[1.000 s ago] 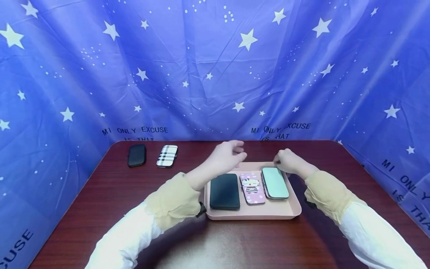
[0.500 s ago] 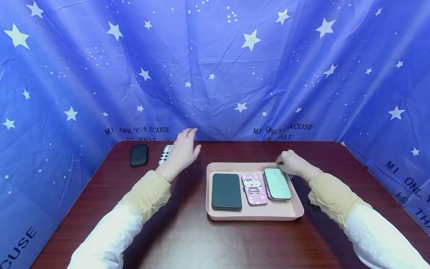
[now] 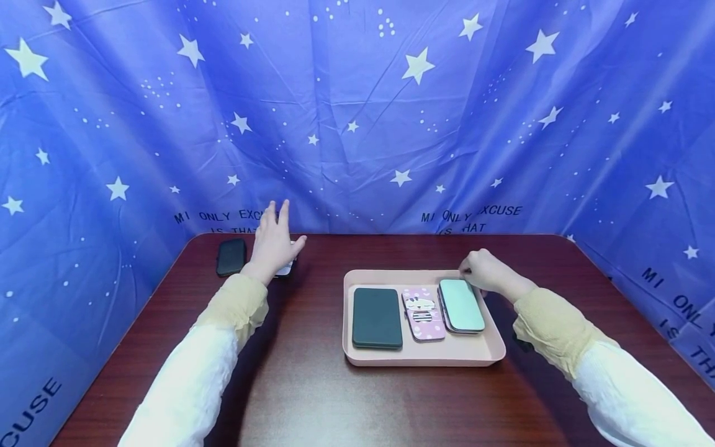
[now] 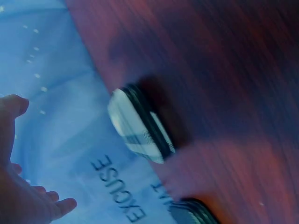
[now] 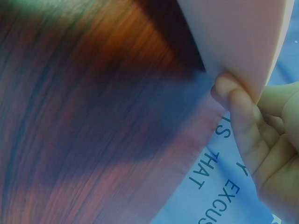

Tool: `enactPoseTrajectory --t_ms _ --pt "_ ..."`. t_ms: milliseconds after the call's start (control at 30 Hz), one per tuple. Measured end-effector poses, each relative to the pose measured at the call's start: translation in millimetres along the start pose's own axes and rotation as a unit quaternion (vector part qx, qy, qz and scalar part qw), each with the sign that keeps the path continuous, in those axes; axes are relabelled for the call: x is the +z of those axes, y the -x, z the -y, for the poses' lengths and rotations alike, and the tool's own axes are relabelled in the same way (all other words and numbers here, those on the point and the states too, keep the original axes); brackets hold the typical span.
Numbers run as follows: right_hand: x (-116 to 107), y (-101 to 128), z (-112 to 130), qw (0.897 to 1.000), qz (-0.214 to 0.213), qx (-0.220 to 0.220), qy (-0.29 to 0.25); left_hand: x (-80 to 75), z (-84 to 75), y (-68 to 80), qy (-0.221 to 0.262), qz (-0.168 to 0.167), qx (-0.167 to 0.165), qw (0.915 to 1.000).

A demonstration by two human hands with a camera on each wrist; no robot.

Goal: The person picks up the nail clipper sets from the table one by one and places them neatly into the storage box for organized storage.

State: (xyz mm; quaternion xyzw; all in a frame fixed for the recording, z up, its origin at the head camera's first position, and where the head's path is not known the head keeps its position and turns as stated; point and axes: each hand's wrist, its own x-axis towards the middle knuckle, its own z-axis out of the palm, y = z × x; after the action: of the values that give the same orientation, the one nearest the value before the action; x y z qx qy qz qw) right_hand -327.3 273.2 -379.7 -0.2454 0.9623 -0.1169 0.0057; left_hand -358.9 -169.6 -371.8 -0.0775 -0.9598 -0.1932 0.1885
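My left hand (image 3: 271, 247), fingers spread, is over a plaid hinged case (image 4: 136, 125), covering most of it in the head view. The left wrist view shows the case lying on the table, apart from the fingers. To its left lies a black case (image 3: 231, 257). At the far right corner of a pale pink tray (image 3: 424, 359), my right hand (image 3: 494, 274) pinches the rim between thumb and fingers, as the right wrist view shows. Inside the tray lie a dark green case (image 3: 377, 318), a pink case with a cartoon cat (image 3: 422, 318) and a mint case (image 3: 461, 305).
The dark red wooden table (image 3: 313, 391) carries everything. A blue star-printed curtain (image 3: 346, 167) hangs right behind its far edge and along both sides.
My left hand has moved left from above the tray to the plaid case, its fingers spreading. The right hand stays at the tray's corner, and the cases have kept their places.
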Motion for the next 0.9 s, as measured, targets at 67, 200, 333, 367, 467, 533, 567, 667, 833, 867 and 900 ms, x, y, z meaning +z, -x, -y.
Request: enactPoseTrajectory --t_ms 67,200,333,367,467,533,567,667,833,867,900 --pt "-0.2 0.4 0.0 1.0 -0.003 -0.001 0.002 1.6 5.1 -1.1 0.003 0.008 -0.011 0.9999" --pt "0.5 0.8 0.3 1.0 -0.006 0.008 -0.011 5.9 14.1 -0.8 0.003 0.044 -0.037 0.9984" --pt "2.0 0.8 0.5 0.999 -0.002 0.013 -0.031 11.6 21.8 0.1 -0.005 0.075 -0.062 0.9952" --pt "2.2 0.8 0.4 1.0 0.0 0.012 -0.029 12.6 22.9 0.3 -0.006 0.079 -0.067 0.9947" --pt "2.5 1.1 0.4 1.0 0.002 0.015 -0.025 14.5 24.5 0.8 -0.005 0.085 -0.08 0.9932" --pt "2.2 1.4 0.5 0.999 0.004 0.019 -0.027 15.7 25.3 0.9 -0.003 0.09 -0.089 0.992" --pt "2.0 1.4 0.5 0.999 0.005 0.02 -0.027 16.2 25.9 1.1 -0.001 0.092 -0.095 0.9912" --pt "1.1 1.2 0.7 0.999 0.006 0.019 -0.031 18.7 28.0 0.9 0.007 0.099 -0.113 0.9886" --pt "0.0 1.2 0.4 0.999 0.007 0.016 -0.033 23.2 31.4 0.6 0.017 0.109 -0.139 0.984" --pt "-0.1 1.4 0.5 0.999 0.007 0.017 -0.034 23.6 31.6 0.9 0.016 0.113 -0.143 0.9831" --pt "-0.1 1.5 0.5 0.999 0.007 0.017 -0.035 24.1 31.8 1.0 0.014 0.119 -0.147 0.9819"
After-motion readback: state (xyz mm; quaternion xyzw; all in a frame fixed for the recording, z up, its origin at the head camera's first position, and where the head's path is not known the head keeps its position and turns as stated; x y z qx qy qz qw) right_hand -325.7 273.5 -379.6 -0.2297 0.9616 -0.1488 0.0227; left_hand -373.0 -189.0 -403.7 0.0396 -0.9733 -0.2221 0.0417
